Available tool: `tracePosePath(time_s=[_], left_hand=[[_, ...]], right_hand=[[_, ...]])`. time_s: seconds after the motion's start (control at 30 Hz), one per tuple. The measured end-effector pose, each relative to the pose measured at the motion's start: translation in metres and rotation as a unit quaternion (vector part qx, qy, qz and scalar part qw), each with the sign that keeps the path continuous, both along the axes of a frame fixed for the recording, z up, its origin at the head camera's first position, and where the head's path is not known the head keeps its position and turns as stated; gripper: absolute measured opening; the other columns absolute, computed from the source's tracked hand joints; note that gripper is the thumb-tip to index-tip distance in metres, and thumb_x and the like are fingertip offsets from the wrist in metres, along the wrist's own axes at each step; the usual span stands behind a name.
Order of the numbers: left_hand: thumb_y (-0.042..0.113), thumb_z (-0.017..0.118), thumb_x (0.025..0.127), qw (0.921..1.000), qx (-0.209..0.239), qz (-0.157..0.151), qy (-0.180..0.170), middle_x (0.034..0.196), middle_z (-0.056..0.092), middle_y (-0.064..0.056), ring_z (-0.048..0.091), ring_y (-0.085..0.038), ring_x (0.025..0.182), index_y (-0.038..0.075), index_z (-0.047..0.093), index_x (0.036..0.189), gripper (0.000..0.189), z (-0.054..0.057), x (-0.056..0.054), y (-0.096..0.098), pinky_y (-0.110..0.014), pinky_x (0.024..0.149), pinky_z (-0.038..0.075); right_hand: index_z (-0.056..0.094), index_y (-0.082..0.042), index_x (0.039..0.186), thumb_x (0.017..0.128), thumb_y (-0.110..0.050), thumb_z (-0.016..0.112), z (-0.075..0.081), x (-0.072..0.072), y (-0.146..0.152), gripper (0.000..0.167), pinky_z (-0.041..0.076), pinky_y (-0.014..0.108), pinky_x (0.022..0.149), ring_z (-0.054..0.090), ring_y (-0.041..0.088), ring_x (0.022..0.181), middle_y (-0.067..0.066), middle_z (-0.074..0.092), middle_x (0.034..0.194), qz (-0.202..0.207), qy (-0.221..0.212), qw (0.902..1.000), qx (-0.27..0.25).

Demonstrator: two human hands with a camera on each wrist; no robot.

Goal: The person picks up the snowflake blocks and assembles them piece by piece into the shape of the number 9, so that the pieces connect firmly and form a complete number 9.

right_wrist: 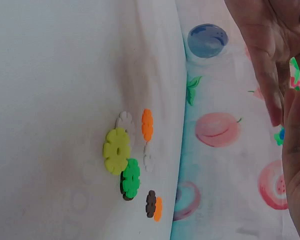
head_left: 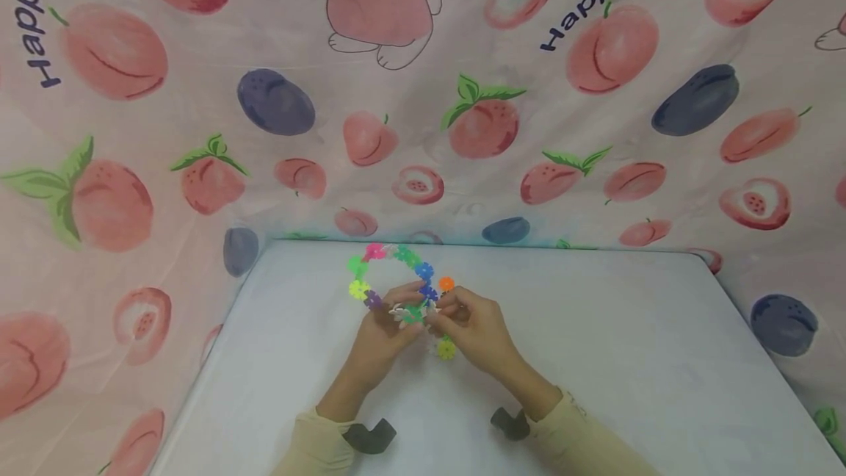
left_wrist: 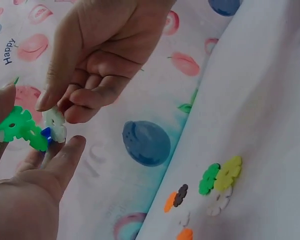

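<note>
A loop of linked flower-shaped plastic discs (head_left: 424,270) in pink, green, yellow, purple, blue and white is held up between both hands in the head view. The left hand (head_left: 382,347) grips its near side, thumb by a green disc (left_wrist: 20,125). From the right, the right hand (head_left: 481,325) pinches a white disc (left_wrist: 55,125) between thumb and fingers. A bit of blue shows right beside that white disc in the left wrist view. Fingers hide part of the loop's near side. In the right wrist view, only pieces of it show at the edge.
Loose discs lie on the white table (head_left: 634,358) beyond the right hand: yellow (right_wrist: 117,150), green (right_wrist: 132,179), orange (right_wrist: 147,125), dark brown (right_wrist: 150,203) and white ones, some overlapping. A fruit-print cloth (head_left: 410,116) hangs behind the table and along its left side.
</note>
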State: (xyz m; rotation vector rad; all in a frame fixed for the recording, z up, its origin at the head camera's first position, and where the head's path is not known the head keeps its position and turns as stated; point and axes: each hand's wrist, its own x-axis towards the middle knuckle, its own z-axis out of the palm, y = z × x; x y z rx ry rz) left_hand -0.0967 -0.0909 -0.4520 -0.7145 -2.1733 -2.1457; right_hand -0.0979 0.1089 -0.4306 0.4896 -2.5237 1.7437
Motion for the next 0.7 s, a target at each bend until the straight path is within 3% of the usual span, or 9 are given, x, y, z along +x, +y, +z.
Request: tracePosePath(time_s=[0.17, 0.3, 0.37, 0.57, 0.63, 0.7], left_hand=[[0.0, 0.066, 0.095, 0.9997, 0.003, 0.019, -0.012, 0.151, 0.053, -0.007, 0.05, -0.029, 0.139, 0.01, 0.059, 0.128, 0.035, 0.003, -0.001, -0.002, -0.03, 0.098, 0.056], [0.004, 0.068, 0.095, 0.9992, 0.005, 0.033, -0.022, 0.149, 0.055, -0.006, 0.053, -0.027, 0.136, 0.009, 0.06, 0.124, 0.031, 0.004, -0.002, -0.003, -0.029, 0.095, 0.057], [0.002, 0.068, 0.095, 0.9987, 0.027, 0.026, -0.034, 0.148, 0.054, -0.009, 0.055, -0.027, 0.134, 0.005, 0.059, 0.123, 0.03, 0.005, -0.002, -0.004, -0.032, 0.095, 0.058], [-0.003, 0.071, 0.09, 0.9945, 0.08, 0.011, -0.067, 0.146, 0.054, -0.012, 0.056, -0.022, 0.131, 0.002, 0.059, 0.118, 0.031, 0.008, -0.003, -0.004, -0.036, 0.093, 0.06], [-0.01, 0.065, 0.092, 0.9869, 0.135, -0.017, -0.087, 0.143, 0.055, -0.012, 0.053, -0.022, 0.132, 0.005, 0.061, 0.117, 0.029, 0.008, -0.003, -0.005, -0.041, 0.096, 0.059], [-0.016, 0.054, 0.093, 0.9716, 0.202, -0.059, -0.109, 0.14, 0.054, -0.013, 0.054, -0.025, 0.13, 0.007, 0.063, 0.117, 0.034, 0.008, -0.004, -0.006, -0.048, 0.098, 0.057]], right_hand=[[0.07, -0.021, 0.102, 0.094, -0.028, 0.075, -0.005, -0.004, 0.009, 0.013, 0.062, 0.025, 0.074, 0.076, 0.009, 0.08, -0.004, 0.076, 0.095, 0.016, -0.029, 0.9994, 0.004], [0.071, -0.02, 0.103, 0.094, -0.027, 0.075, -0.006, -0.01, 0.017, 0.011, 0.061, 0.024, 0.075, 0.076, 0.009, 0.081, -0.002, 0.076, 0.102, 0.005, -0.034, 0.9993, 0.013], [0.072, -0.018, 0.103, 0.094, -0.024, 0.075, -0.007, -0.013, 0.021, 0.011, 0.061, 0.024, 0.074, 0.076, 0.009, 0.081, 0.001, 0.077, 0.105, 0.0, -0.036, 0.9992, 0.021], [0.073, -0.018, 0.102, 0.092, -0.021, 0.076, -0.01, -0.022, 0.029, 0.01, 0.059, 0.026, 0.069, 0.07, 0.01, 0.083, -0.004, 0.076, 0.097, -0.019, -0.053, 0.9921, 0.112], [0.074, -0.019, 0.101, 0.091, -0.02, 0.077, -0.014, -0.026, 0.031, 0.011, 0.057, 0.027, 0.07, 0.067, 0.01, 0.084, -0.007, 0.073, 0.092, -0.02, -0.064, 0.9842, 0.164], [0.075, -0.017, 0.102, 0.09, -0.019, 0.077, -0.019, -0.03, 0.032, 0.013, 0.056, 0.028, 0.072, 0.065, 0.01, 0.085, -0.008, 0.072, 0.091, -0.014, -0.075, 0.9748, 0.21]])
